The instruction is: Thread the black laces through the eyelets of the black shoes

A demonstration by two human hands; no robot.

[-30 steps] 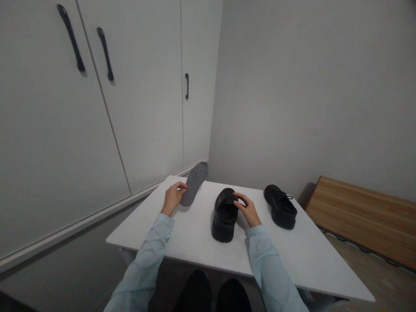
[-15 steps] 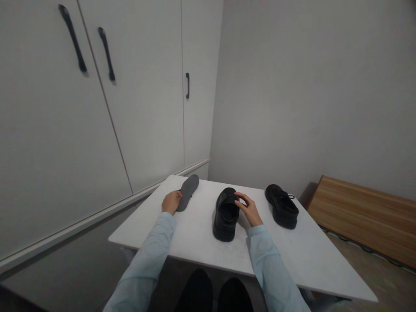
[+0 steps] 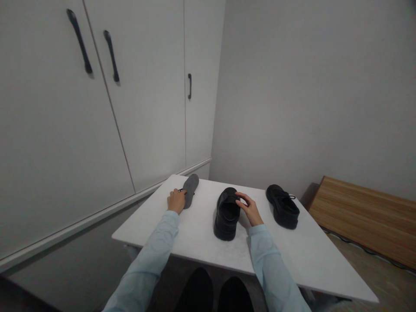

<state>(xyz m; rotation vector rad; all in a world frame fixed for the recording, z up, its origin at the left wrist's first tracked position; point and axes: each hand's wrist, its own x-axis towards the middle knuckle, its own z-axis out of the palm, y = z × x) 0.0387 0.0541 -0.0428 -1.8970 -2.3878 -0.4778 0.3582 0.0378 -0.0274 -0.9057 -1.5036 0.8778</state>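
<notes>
A grey insole [image 3: 191, 187] lies at the table's far left, with small black bits, perhaps a lace, showing at both its sides. My left hand [image 3: 176, 201] is at the insole's left edge, fingers curled and partly over it; their tips are hard to make out. A black shoe [image 3: 225, 216] stands in the middle of the table with its heel toward me and its opening facing up. My right hand [image 3: 249, 208] grips the shoe's upper right rim near the tongue between thumb and fingers. To the right sits a second black shoe [image 3: 282, 208] with laces, apart from both hands.
The white table [image 3: 198, 242] holds all of these, its near edge just ahead of my knees. White cabinets [image 3: 156, 108] with black handles stand along the left, and a grey wall is behind. A wooden board [image 3: 364, 216] is at the right beyond the table.
My left hand has shifted slightly right and forward, and the insole's near end has swung right, so it lies straighter. My right hand and the shoe have stayed in place.
</notes>
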